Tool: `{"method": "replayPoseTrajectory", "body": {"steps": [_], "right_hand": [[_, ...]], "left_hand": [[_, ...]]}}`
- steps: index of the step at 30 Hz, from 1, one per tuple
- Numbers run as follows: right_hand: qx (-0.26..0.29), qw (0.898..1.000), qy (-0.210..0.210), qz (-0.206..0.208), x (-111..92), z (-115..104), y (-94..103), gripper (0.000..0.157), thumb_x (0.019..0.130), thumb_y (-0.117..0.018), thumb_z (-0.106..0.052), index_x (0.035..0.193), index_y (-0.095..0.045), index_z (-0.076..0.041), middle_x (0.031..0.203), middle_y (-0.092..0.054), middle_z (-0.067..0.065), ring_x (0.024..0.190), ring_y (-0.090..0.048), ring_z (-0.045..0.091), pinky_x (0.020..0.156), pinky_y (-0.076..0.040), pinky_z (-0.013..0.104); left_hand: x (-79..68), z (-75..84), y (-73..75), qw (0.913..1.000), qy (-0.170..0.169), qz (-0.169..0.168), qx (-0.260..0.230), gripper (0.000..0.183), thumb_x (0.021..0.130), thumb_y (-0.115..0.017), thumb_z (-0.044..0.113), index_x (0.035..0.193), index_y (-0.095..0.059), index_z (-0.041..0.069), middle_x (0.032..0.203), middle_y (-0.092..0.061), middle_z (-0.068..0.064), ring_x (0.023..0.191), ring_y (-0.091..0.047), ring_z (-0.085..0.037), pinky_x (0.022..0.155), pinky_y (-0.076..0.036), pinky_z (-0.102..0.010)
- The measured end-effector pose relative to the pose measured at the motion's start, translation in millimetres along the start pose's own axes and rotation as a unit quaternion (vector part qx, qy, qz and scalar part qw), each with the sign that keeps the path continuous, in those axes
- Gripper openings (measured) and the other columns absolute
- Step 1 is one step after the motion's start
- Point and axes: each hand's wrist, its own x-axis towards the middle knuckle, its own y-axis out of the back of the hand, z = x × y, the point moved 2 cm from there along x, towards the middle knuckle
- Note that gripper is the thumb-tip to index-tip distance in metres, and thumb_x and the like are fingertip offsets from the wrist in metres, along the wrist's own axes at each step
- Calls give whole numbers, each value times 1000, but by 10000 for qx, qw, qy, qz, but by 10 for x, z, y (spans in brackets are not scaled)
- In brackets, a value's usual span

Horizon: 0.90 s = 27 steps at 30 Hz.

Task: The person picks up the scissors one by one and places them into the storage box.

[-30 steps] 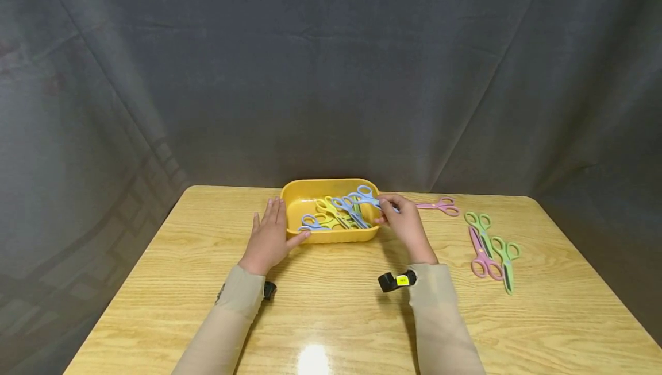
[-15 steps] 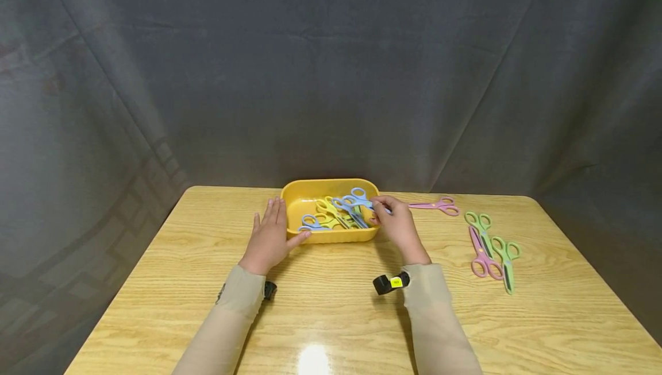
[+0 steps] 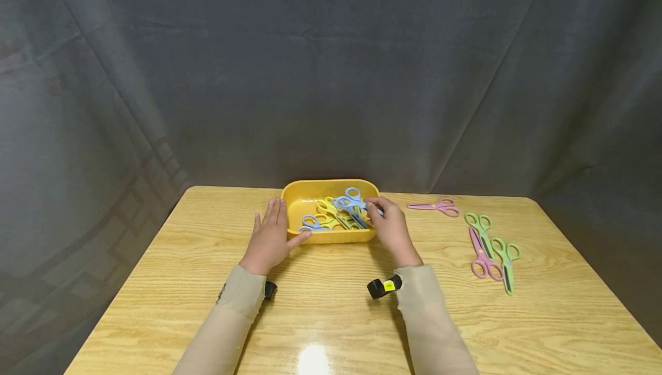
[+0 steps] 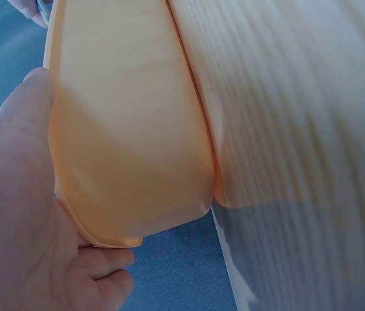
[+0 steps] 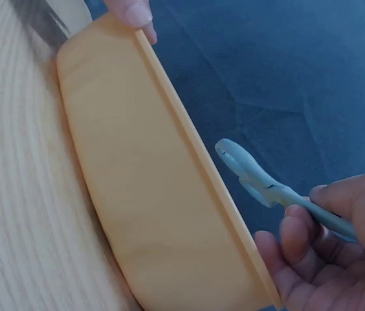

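Pinched blue scissors hang clear of the yellow tray's front edge.

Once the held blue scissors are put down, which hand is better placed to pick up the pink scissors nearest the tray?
Probably the right hand: those pink scissors lie nearby, on its side of the yellow tray, while the left hand rests against the tray's opposite end.

Blue scissors above yellow tray

A creased dark grey curtain hung behind a round-cornered, wood-grain table; a bright reflection gleamed on its near side.
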Motion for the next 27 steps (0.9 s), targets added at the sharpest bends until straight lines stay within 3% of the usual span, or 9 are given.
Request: {"method": "replayPoseTrajectory", "body": {"steps": [5,9,18,27], "right_hand": [[-173,9995,240,75,-8,-2,-50,27,106,-53,-11,123,-68,5,97,-66,22,82,-64,32,69,-51,27],[-340,9988,345,117,-12,12,-87,26,106,-54,-12,122,-69,2,100,-68,17,80,-61,22,68,-49,26],[-484,9968,626,117,-30,28,-188,24,105,-56,-11,119,-71,1,120,-70,18,108,-64,28,94,-51,45],[-623,9939,914,35,-56,-7,-274,23,104,-57,-10,119,-71,2,121,-70,19,116,-64,31,99,-50,48]], "left_hand": [[4,-15,-10,10000,16,-15,-4,106,94,-61,62,156,-18,-13,163,-17,-30,153,-10,-41,118,-12,-67],[3,-21,-15,10000,19,-14,-11,105,94,-61,62,156,-19,-13,163,-17,-29,153,-10,-41,118,-12,-67],[-8,-13,-14,10000,57,-23,-41,106,94,-61,63,156,-19,-13,163,-16,-28,153,-11,-40,118,-12,-66],[11,-20,-28,9999,57,-25,-93,107,93,-61,63,156,-19,-12,164,-15,-28,154,-10,-40,118,-11,-66]]}}
